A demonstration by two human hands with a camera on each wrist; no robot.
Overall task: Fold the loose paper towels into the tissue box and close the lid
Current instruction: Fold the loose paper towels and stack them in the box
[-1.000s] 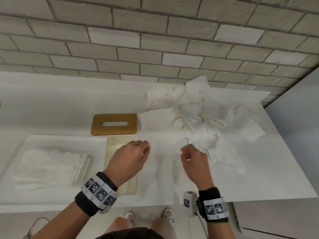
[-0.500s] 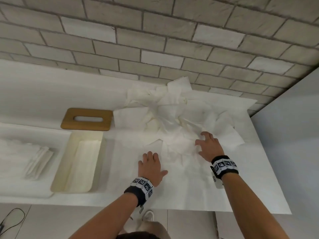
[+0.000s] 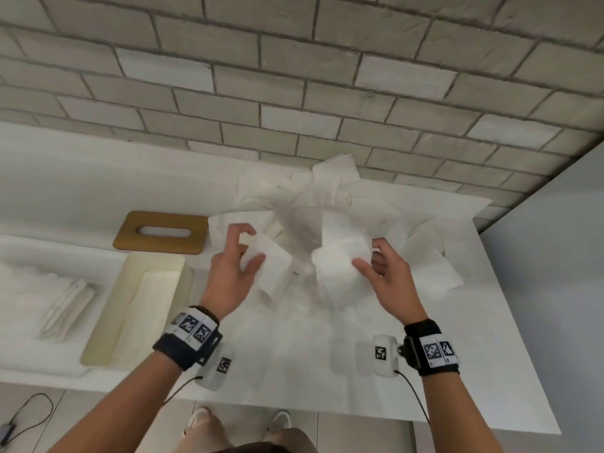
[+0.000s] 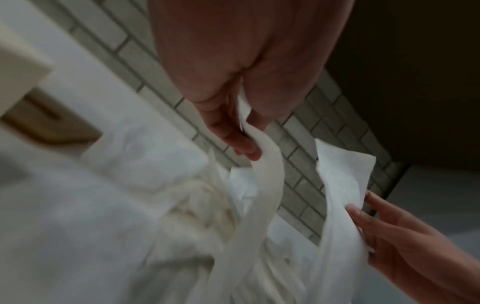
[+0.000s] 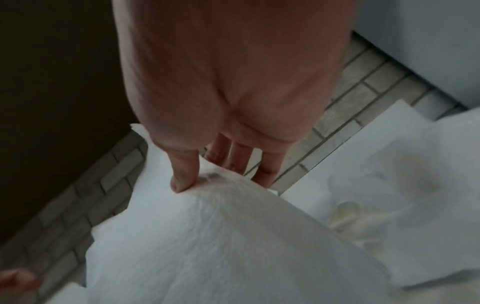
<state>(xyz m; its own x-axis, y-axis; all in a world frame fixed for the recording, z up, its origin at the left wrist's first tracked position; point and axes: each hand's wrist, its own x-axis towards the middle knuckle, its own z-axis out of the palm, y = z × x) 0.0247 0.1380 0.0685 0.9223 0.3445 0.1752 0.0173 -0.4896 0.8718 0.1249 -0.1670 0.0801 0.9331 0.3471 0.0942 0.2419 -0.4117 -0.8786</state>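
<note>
A white paper towel (image 3: 330,273) hangs lifted above the counter between both hands. My left hand (image 3: 240,256) pinches its left end (image 4: 262,164) between thumb and fingers. My right hand (image 3: 376,259) pinches its right end (image 5: 207,216), thumb on top. Behind it a heap of loose paper towels (image 3: 327,204) lies against the wall. The cream tissue box (image 3: 108,335) stands open at the left with a folded towel inside. Its wooden lid (image 3: 196,233), with an oval slot, lies flat beyond the box.
A white tray (image 3: 19,253) at the far left holds folded towels (image 3: 68,305). A brick wall (image 3: 294,93) backs the counter, and a grey panel (image 3: 555,256) bounds it on the right. The counter's front edge (image 3: 359,416) runs below my wrists.
My hands have left the flat counter and picked up a towel, one end each, raising it off the surface. The view has shifted slightly right.
</note>
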